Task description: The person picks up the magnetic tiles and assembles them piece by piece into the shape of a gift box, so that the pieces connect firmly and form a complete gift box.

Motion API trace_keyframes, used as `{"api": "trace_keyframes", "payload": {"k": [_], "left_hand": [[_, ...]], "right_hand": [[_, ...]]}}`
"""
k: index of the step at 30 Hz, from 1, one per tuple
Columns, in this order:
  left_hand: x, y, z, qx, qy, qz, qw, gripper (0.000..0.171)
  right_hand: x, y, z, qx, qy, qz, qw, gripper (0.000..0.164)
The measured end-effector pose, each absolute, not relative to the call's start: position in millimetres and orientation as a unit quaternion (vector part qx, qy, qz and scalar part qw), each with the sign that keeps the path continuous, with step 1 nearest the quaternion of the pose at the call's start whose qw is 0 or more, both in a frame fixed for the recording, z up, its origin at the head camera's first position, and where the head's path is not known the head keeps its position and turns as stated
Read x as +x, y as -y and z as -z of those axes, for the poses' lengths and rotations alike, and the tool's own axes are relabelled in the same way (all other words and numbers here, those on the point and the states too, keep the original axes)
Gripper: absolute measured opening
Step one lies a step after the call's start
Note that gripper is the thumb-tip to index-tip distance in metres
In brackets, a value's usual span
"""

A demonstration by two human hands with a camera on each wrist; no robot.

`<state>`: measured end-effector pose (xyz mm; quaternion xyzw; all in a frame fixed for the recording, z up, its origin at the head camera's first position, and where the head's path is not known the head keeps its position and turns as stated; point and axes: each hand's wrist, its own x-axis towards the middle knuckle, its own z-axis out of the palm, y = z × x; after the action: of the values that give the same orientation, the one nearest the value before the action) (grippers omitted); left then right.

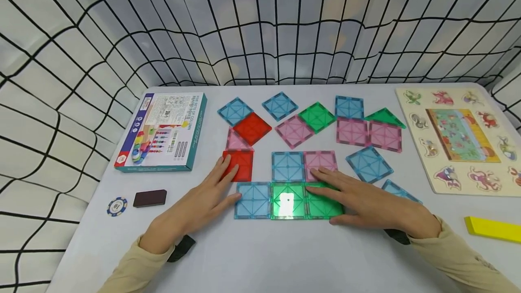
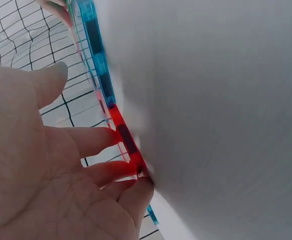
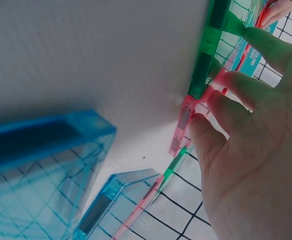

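My left hand (image 1: 199, 202) rests its fingers on the left edge of a red square magnetic tile (image 1: 242, 166); its thumb reaches the left edge of a blue tile (image 1: 252, 200). Side by side in the front row lie that blue tile, a green tile (image 1: 288, 200) and a second green tile (image 1: 321, 207). My right hand (image 1: 362, 200) lies with fingers spread over the second green tile and the lower edge of a pink tile (image 1: 320, 159). Left of the pink tile lies another blue tile (image 1: 287, 166). In the left wrist view, fingertips touch the red tile (image 2: 127, 140).
Several loose tiles lie behind, among them a red one (image 1: 252, 129) and a green triangle (image 1: 386, 116). A boxed toy (image 1: 163, 130), poker chip (image 1: 117, 206) and dark block (image 1: 149, 198) are left. A puzzle board (image 1: 419, 144) and yellow block (image 1: 492, 229) are right. Black netting borders the table.
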<state>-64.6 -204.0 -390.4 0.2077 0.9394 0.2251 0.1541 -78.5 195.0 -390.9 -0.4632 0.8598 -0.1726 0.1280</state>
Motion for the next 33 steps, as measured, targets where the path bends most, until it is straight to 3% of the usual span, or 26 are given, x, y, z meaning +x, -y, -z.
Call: {"api": "trace_keyframes", "payload": {"k": [22, 30, 33], "left_hand": [[-90.0, 189.4, 371.7, 0.300, -0.898, -0.223, 0.230, 0.062], [-124.5, 190.9, 360.0, 0.298, -0.918, -0.191, 0.178, 0.060], [-136.1, 189.2, 363.1, 0.290, -0.922, -0.165, 0.197, 0.062]], "right_hand": [[-77.3, -197.5, 388.1, -0.449, -0.866, 0.171, 0.139, 0.076], [-87.3, -171.2, 369.9, -0.472, -0.864, 0.140, 0.102, 0.059], [-95.6, -142.6, 365.3, -0.484, -0.859, 0.127, 0.104, 0.059]]}}
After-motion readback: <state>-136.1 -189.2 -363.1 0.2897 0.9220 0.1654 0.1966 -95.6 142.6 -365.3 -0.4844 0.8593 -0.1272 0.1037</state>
